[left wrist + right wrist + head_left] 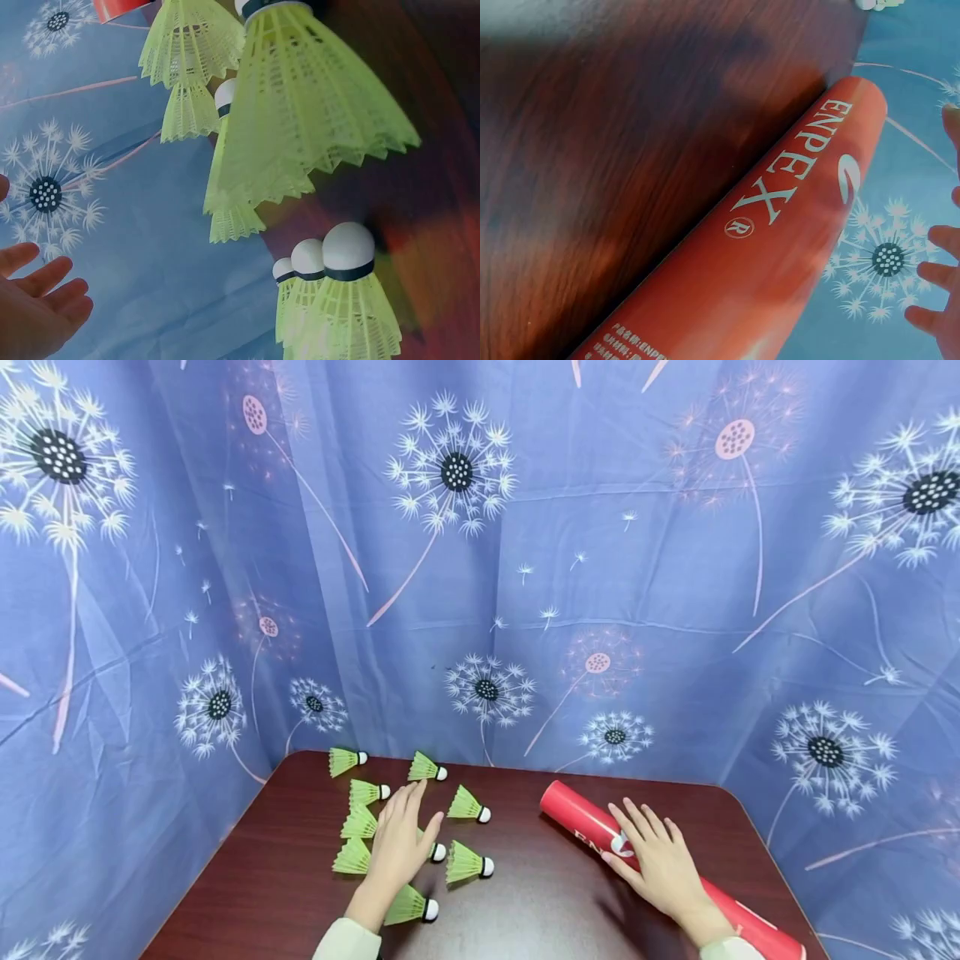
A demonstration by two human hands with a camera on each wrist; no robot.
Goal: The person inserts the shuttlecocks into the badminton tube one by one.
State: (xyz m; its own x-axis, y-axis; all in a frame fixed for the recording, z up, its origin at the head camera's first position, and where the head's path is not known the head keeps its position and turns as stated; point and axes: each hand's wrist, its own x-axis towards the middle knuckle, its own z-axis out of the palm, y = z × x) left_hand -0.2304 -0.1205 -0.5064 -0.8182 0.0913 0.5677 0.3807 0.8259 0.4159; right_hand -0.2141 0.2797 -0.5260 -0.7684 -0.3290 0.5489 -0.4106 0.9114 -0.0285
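My left hand point(396, 850) is held over a group of yellow-green shuttlecocks with white heads, its fingers extended and nothing in them. It partly hides a shuttlecock whose white head point(438, 852) shows by the thumb. Just right of that hand lie two more, a nearer shuttlecock point(465, 863) and a farther shuttlecock point(467, 805). The left wrist view shows one large shuttlecock point(307, 97) close up. Over a long red tube point(573, 810) marked ENPEX, my right hand point(663, 870) is spread with straight fingers. In the right wrist view, its fingers appear beside the tube point(735, 255).
Further shuttlecocks lie along the left side, including a back-left shuttlecock point(345, 762), a back-middle shuttlecock point(424, 767) and a front shuttlecock point(408, 906). The dark brown table point(517, 902) meets a blue dandelion-print curtain point(420, 577) behind and at both sides. The tube slants toward the front right corner.
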